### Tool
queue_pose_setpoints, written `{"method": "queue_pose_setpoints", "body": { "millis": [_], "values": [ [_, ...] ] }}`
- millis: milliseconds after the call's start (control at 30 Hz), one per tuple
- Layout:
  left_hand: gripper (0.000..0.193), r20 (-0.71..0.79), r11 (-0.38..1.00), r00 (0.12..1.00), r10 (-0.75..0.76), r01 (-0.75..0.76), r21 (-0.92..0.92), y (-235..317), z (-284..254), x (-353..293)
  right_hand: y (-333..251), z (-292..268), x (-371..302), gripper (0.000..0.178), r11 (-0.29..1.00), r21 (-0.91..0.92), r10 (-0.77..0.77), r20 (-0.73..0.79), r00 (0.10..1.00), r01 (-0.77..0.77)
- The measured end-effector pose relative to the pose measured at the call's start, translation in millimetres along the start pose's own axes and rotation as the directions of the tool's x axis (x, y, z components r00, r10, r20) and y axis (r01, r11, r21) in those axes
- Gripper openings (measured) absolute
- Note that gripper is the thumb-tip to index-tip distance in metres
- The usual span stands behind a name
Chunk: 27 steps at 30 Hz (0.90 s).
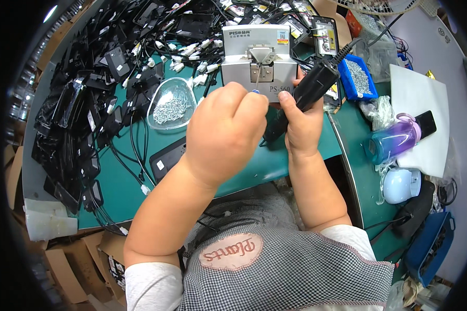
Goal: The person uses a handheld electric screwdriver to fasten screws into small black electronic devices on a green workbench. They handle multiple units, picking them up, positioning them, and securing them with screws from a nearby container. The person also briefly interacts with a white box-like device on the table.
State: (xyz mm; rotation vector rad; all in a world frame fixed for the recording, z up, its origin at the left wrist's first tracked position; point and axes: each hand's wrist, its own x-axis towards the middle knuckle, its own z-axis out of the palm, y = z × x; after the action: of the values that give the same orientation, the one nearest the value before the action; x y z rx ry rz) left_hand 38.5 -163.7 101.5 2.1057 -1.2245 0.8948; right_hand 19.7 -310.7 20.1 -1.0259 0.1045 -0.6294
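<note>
On the green worktop (124, 192), near the middle of the view, both hands meet just in front of a grey screw feeder (259, 54) that stands at twelve o'clock. The right hand (302, 124) has its grip closed around a black electric screwdriver (312, 85), whose body slants up toward one o'clock, where a coiled cable leaves it; the thumb lies along the tool's side and touches the feeder's front face. The left hand (225, 129) is curled into a loose fist just beside the right one at its nine o'clock side, with finger and thumb pinched narrowly; something small and blue shows at the fingertips, but what it is cannot be told. A thin metal bit hangs from the feeder's outlet right above that pinch. At ten o'clock from the left hand sits a clear plastic dish (171, 103) filled with small silver screws. Beyond it, from nine to eleven o'clock, a large heap of black devices with cables (88, 93) covers the worktop. One flat black device (167, 158) lies partly hidden under the left wrist. At two o'clock stands a blue bin (359, 78) of screws, and at three o'clock a purple bottle (397, 139) lies on its side near a white sheet (417, 93).
</note>
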Motion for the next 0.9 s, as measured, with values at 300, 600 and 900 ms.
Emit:
{"method": "queue_pose_setpoints", "body": {
  "millis": [300,600,900],
  "values": [
    [0.015,-0.095,0.976,0.993,0.068,-0.046,0.213,-35.0,50.7,10.7,1.1,-0.7,1.1,0.064,0.999,0.039,-0.008,0.027,1.000,0.007],
    [0.009,-0.249,0.966,0.967,0.058,0.009,0.259,-30.1,61.2,22.6,1.3,-4.4,1.0,0.063,1.000,0.000,0.010,0.044,0.999,-0.010],
    [0.012,-0.240,0.978,0.966,0.092,-0.042,0.205,-22.8,48.3,16.0,4.5,-3.3,2.4,0.064,0.999,0.033,-0.016,0.034,0.999,0.015]
  ]
}}
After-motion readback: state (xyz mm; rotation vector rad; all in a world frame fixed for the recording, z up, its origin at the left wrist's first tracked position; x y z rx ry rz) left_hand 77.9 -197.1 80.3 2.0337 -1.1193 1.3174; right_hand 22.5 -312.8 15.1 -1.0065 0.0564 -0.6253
